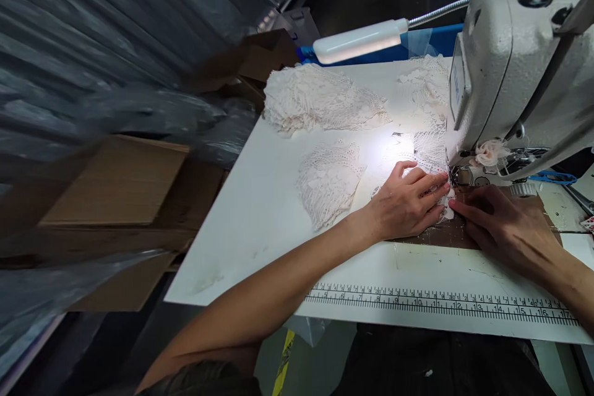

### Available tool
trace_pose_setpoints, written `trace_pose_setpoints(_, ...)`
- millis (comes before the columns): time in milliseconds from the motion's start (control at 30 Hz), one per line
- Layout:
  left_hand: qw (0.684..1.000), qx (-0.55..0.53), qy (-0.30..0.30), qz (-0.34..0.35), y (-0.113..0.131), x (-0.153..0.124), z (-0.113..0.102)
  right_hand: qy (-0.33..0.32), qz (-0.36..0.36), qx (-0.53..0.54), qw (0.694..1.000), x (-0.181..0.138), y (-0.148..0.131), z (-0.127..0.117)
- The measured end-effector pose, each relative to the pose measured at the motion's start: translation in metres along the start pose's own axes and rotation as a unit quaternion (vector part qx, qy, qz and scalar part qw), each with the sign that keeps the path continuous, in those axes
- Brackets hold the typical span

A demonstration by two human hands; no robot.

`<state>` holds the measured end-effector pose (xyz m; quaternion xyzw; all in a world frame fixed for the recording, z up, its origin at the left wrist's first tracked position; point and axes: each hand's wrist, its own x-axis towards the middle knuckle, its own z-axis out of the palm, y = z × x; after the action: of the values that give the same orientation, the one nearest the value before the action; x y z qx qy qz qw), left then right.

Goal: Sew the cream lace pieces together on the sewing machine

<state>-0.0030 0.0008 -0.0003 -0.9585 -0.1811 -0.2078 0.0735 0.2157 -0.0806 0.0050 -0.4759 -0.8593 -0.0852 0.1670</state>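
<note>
My left hand (408, 201) lies flat with fingers stretched out, pressing a white lace piece (429, 154) onto the table just left of the sewing machine's needle area (457, 174). My right hand (503, 223) rests fingers-forward on the brown taped patch (436, 235), its fingertips touching the lace edge in front of the needle. The white sewing machine (515, 55) stands over both hands at the right.
A loose lace piece (329, 179) and a stack of lace pieces (315, 99) lie on the white table (260, 223). A lamp (357, 42), blue-handled scissors (552, 177), a printed ruler strip (440, 305) and cardboard boxes (116, 182) at the left.
</note>
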Motion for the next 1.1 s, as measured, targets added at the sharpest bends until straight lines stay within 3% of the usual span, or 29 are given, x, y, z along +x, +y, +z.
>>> trace_pose_setpoints(333,1.000,0.001,0.012,0.006,0.0000,0.0001,0.0000,0.008,-0.009,0.010,1.000,0.0007,-0.0043,-0.0025)
trace_pose_setpoints(533,1.000,-0.004,-0.003,0.000,-0.0003,-0.0004,-0.0006,0.018,0.036,-0.003,0.999,-0.0016,-0.0013,0.0011)
trace_pose_setpoints(833,1.000,0.001,0.009,0.005,0.0007,0.0014,-0.0011,-0.012,-0.004,-0.049,0.999,0.0010,-0.0045,-0.0023)
trace_pose_setpoints(1100,1.000,-0.003,0.028,0.013,0.0007,0.0025,-0.0013,0.012,-0.033,-0.075,0.997,0.0029,0.0035,-0.0005)
